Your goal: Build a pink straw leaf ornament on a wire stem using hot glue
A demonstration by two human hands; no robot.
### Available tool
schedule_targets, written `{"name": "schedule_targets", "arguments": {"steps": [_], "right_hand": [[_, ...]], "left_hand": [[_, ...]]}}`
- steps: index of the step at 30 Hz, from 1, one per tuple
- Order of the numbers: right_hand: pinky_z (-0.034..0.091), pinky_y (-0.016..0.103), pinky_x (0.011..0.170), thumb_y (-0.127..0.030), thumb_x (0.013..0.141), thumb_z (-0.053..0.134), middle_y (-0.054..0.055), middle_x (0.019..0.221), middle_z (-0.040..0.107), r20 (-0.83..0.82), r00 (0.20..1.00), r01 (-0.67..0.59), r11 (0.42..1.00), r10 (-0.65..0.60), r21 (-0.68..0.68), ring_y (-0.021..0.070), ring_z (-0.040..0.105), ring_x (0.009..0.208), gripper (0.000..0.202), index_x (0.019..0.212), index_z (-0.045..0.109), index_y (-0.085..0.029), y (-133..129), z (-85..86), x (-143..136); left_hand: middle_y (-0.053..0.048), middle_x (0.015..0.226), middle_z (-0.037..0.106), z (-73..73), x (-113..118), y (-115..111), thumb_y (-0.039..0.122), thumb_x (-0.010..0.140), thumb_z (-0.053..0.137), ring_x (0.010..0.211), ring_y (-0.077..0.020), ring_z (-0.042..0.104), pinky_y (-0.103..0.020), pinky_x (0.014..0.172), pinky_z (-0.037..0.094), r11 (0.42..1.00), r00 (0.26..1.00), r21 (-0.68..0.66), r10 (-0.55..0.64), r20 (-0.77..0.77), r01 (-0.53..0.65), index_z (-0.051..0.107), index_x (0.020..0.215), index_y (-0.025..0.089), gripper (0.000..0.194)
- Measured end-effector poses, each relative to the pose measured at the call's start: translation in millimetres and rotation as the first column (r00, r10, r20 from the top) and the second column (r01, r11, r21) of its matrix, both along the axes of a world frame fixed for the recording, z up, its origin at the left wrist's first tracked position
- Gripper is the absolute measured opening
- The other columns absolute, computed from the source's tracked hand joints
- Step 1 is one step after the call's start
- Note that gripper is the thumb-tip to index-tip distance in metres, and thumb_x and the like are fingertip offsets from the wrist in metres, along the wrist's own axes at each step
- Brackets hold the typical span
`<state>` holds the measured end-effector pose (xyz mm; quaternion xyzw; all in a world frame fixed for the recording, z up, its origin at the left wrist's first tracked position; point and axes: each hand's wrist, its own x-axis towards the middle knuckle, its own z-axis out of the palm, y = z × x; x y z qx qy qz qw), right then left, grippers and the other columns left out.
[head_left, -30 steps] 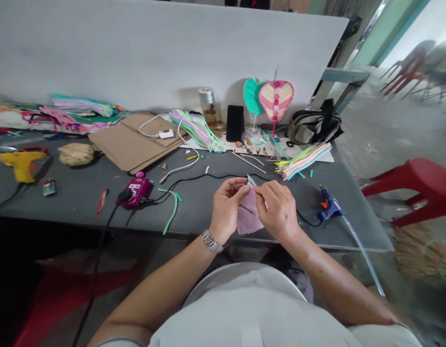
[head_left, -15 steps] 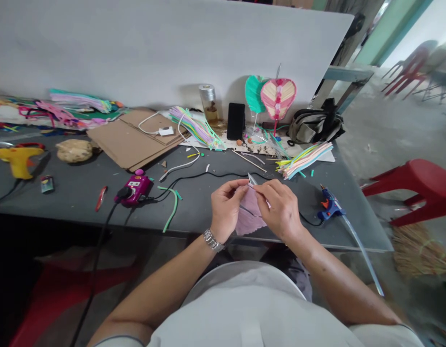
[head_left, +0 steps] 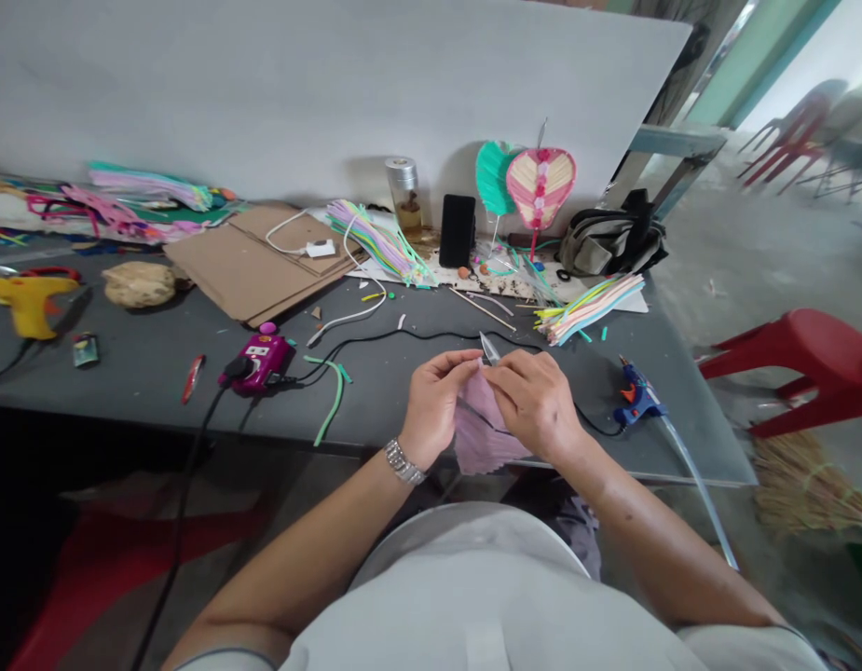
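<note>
My left hand [head_left: 434,401], with a metal watch on the wrist, pinches the top edge of a pleated lilac piece [head_left: 476,443] between thumb and fingers. My right hand [head_left: 535,396] is closed at the same edge, its fingertips almost meeting the left ones. From its grip a silver pointed blade [head_left: 487,348] sticks up and away from me; it looks like scissors, with the handles hidden in the palm. The lilac piece hangs below both hands at the table's front edge, with a dark line across it and a zigzag lower border.
A blue glue gun [head_left: 638,399] lies right of my hands, its clear stick over the edge. Behind are pastel strip bundles [head_left: 591,308], a phone [head_left: 457,231] and heart-shaped fans [head_left: 540,189]. Leftward are a purple power socket [head_left: 259,362], cardboard [head_left: 249,266] and a yellow glue gun [head_left: 31,303].
The lilac piece hangs slightly lower and shows more of its lower border. My right fingers have shifted a little to the left, and more of the blade shows.
</note>
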<state>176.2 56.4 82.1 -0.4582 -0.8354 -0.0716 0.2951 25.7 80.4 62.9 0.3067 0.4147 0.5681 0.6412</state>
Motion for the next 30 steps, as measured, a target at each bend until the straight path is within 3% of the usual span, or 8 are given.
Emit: {"name": "schedule_targets", "arguments": {"steps": [14,18,20,23,25,30], "right_hand": [[0.035,0.035,0.078,-0.011,0.098,0.05,0.005,0.088,0.069,0.081,0.987,-0.14,0.99,0.138,0.018,0.0179,0.057,0.082,0.029,0.095,0.076,-0.021,4,3.6,11],[0.041,0.035,0.081,-0.019,0.096,0.06,0.007,0.095,0.071,-0.121,0.992,-0.052,0.997,0.046,-0.048,0.0209,0.062,0.091,0.015,0.094,0.074,-0.021,3,3.2,6],[0.046,0.034,0.08,-0.023,0.092,0.065,0.007,0.093,0.072,-0.302,0.953,-0.033,0.985,-0.02,-0.169,0.0206,0.064,0.088,0.009,0.095,0.072,-0.019,4,2.7,4],[0.048,0.028,0.069,-0.026,0.089,0.067,0.002,0.082,0.073,-0.501,0.859,-0.116,0.911,-0.109,-0.396,0.0164,0.065,0.073,0.009,0.093,0.071,-0.019,7,2.9,2],[0.047,0.026,0.065,-0.026,0.088,0.066,0.001,0.078,0.074,-0.539,0.83,-0.153,0.871,-0.143,-0.467,0.0149,0.065,0.069,0.008,0.088,0.071,-0.02,9,3.7,2],[0.045,0.025,0.065,-0.023,0.087,0.064,0.0,0.078,0.073,-0.528,0.835,-0.136,0.871,-0.156,-0.473,0.0141,0.063,0.07,0.009,0.085,0.072,-0.019,12,4.1,1]], "left_hand": [[0.001,0.061,0.068,6.4,-5,-4,0.025,0.05,0.088,0.053,-0.0099,0.055,-0.023,0.052,0.036,0.978,0.998,-0.201,-0.052,0.04,0.059,0.077,0.07,0.016,0.025],[0.002,0.061,0.067,8.5,-9,-3,0.025,0.052,0.085,0.053,-0.0093,0.053,-0.022,0.051,0.035,0.985,0.999,-0.167,-0.053,0.009,0.054,0.076,0.068,0.016,0.021],[0.002,0.062,0.067,10.1,-11,-3,0.026,0.053,0.085,0.054,-0.0097,0.054,-0.022,0.051,0.036,0.988,0.998,-0.146,-0.055,-0.002,0.054,0.076,0.069,0.017,0.02],[0.002,0.062,0.067,11.6,-15,-2,0.028,0.054,0.086,0.053,-0.0097,0.054,-0.022,0.05,0.035,0.986,0.997,-0.149,-0.071,0.002,0.07,0.076,0.07,0.017,0.022],[0.002,0.061,0.067,11.3,-17,-2,0.029,0.054,0.088,0.053,-0.0096,0.053,-0.022,0.051,0.035,0.986,0.996,-0.141,-0.091,0.019,0.093,0.077,0.07,0.017,0.023],[-0.004,0.068,0.073,5.8,-25,-4,0.036,0.063,0.089,0.059,-0.0121,0.058,-0.024,0.057,0.041,0.99,0.991,-0.049,-0.132,-0.013,0.131,0.082,0.081,0.015,0.029]]}}
